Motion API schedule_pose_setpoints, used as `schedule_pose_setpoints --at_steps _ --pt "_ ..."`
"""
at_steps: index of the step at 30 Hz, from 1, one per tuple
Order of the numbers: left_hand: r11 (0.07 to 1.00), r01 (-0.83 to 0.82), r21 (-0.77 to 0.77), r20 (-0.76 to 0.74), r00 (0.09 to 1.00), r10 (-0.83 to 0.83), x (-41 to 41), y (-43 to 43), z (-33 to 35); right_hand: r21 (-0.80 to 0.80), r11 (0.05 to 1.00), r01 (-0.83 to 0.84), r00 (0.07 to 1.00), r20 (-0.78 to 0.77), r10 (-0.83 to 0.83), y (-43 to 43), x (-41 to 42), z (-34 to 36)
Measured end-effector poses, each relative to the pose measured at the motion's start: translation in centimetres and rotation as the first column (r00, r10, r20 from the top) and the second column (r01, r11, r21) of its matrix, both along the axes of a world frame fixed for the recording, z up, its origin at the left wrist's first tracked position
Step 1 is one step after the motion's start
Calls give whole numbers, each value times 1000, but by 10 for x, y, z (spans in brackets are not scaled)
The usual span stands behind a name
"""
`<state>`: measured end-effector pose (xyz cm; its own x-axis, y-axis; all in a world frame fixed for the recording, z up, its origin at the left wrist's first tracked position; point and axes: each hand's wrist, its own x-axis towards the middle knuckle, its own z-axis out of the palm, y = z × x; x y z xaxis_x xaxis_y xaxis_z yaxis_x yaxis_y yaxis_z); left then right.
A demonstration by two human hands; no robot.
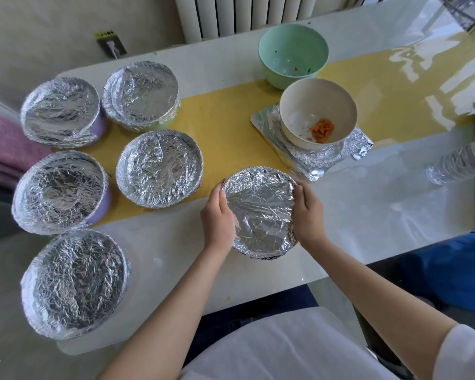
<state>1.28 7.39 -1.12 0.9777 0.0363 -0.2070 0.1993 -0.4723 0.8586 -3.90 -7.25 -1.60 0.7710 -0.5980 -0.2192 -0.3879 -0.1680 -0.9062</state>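
Note:
A foil-covered bowl (261,212) stands near the table's front edge in the head view. My left hand (218,218) curls around its left rim and my right hand (307,213) curls around its right rim, both pressing the foil against the bowl's sides. The foil top is smooth and dips slightly in the middle. What is inside the bowl is hidden.
Several more foil-covered bowls (159,168) cluster at the left. A beige bowl (318,113) with orange bits sits on folded foil sheets (307,160). Behind it is a green bowl (294,54). A plastic bottle (461,163) lies at the right. A yellow runner (225,119) crosses the table.

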Motion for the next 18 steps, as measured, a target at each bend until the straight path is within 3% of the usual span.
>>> schedule_pose_setpoints --at_steps 12,14,18 --pt "997 45 -61 -40 998 -48 1 2 -1 24 997 -66 997 -44 68 -4 -1 8" --pt "994 91 -57 -47 994 -94 0 3 0 -99 979 -179 979 -118 167 -10 1 8" --pt "988 149 -49 17 989 -149 -1 7 -5 -415 812 -410 912 -175 372 -23 16 18"
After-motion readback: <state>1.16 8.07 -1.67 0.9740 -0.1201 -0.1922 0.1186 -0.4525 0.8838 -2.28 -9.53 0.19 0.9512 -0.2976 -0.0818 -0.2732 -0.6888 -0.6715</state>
